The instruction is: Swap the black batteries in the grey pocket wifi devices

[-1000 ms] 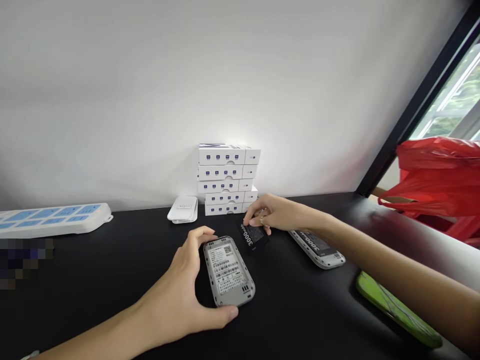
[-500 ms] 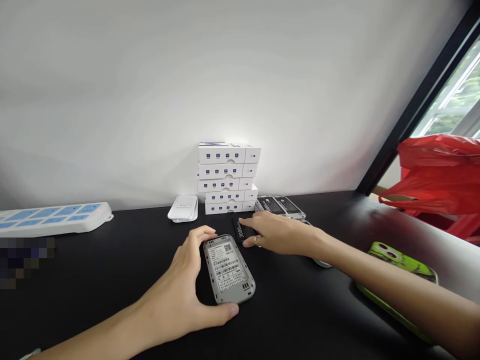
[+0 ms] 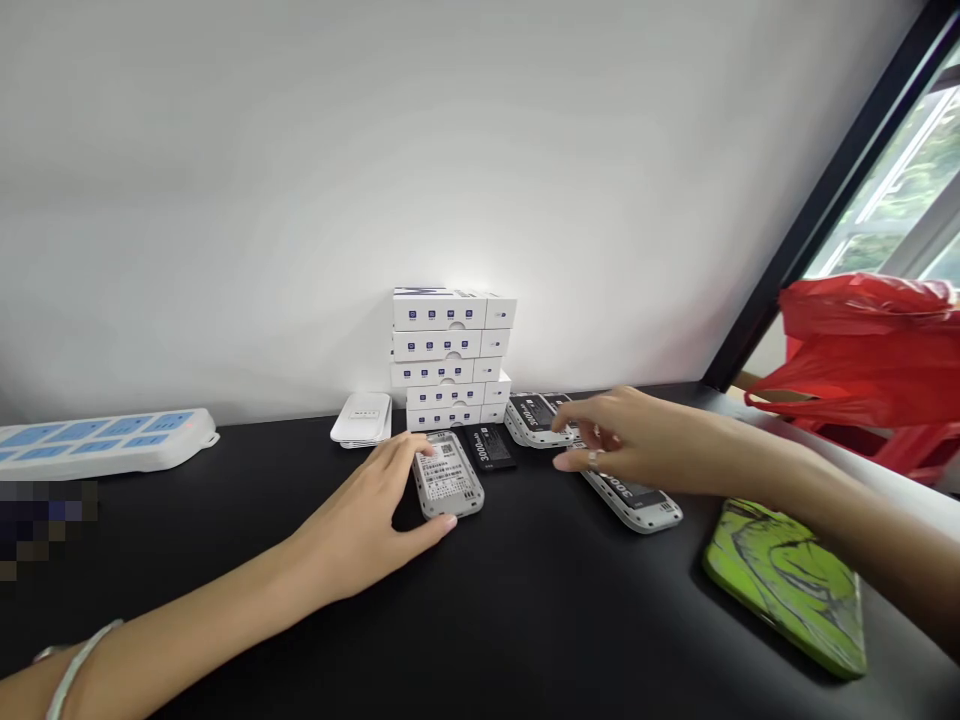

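My left hand (image 3: 390, 510) spans a small grey-white handheld device (image 3: 450, 485), its fingers on the far end and its thumb at the near edge. The device lies back-up, with its bare battery bay showing a printed label and QR code. Right beside it, flat on the table, is a black battery (image 3: 491, 447) marked 3000. My right hand (image 3: 607, 440) hovers with thumb and index finger apart and nothing between them. Partly hidden below it lies another device with a battery in its bay (image 3: 645, 510). More battery-fitted devices (image 3: 529, 420) rest behind.
A stack of white boxes (image 3: 439, 345) stands against the wall, with white covers (image 3: 362, 420) piled to its left. A power strip (image 3: 105, 445) lies at the far left. The green phone case (image 3: 787, 580) is near my right forearm; a red plastic bag (image 3: 870, 350) is beyond.
My left hand has pushed the device away from me, closer to the boxes. My right hand has left the black battery and moved right, above the other device.
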A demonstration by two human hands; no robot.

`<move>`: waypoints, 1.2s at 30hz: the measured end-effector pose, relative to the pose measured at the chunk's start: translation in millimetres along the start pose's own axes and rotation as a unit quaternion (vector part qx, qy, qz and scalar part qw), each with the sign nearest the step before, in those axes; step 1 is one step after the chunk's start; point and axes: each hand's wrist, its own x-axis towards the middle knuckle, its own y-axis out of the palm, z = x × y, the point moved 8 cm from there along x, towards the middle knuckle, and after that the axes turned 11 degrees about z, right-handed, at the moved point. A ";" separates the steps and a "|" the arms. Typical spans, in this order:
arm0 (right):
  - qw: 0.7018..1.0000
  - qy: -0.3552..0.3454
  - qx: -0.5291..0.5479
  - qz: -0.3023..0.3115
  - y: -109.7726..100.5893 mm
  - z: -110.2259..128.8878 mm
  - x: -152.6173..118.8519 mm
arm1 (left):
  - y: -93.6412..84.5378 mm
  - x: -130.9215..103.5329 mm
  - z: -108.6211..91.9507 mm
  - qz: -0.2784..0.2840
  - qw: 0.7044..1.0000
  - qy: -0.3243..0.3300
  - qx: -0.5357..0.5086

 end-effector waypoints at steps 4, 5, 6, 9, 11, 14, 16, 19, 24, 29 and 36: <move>0.993 0.098 -0.056 -0.040 17.4 -37.3 -17.2 | -1.8 10.2 3.7 -0.003 1.000 0.003 0.029; 0.989 0.123 -0.074 -0.043 23.0 -41.2 -19.0 | -1.2 11.2 4.6 -0.005 0.999 0.003 0.034; 0.985 0.146 -0.085 -0.036 28.9 -43.2 -19.9 | -0.5 11.4 5.2 -0.008 0.999 0.004 0.039; 0.981 0.176 -0.077 0.003 41.0 -38.1 -21.1 | 3.0 6.3 5.0 -0.012 0.999 0.002 0.053; 0.981 0.181 -0.064 0.017 42.2 -29.8 -25.7 | 4.2 -2.6 0.1 -0.019 0.998 0.008 0.067; 0.985 0.161 -0.055 0.003 39.9 -8.8 -40.1 | 7.2 -21.9 -17.1 -0.031 0.995 0.048 0.079; 0.991 0.130 -0.030 0.002 44.2 12.5 -49.5 | 15.3 -34.4 -30.2 -0.015 0.994 0.083 0.066; 0.997 0.063 0.020 0.043 61.4 53.5 -52.5 | 32.4 -46.8 -42.9 0.017 0.993 0.113 0.030; 0.996 -0.046 0.074 0.032 67.0 105.8 -32.1 | 49.8 -49.3 -41.5 0.043 0.991 0.127 -0.003; 0.988 -0.122 0.087 0.020 53.1 107.6 -18.8 | 48.3 -42.6 -30.1 0.038 0.988 0.142 -0.043; 0.967 -0.182 0.175 0.030 51.5 101.7 -14.2 | 40.8 -44.6 -29.6 0.015 0.986 0.128 -0.106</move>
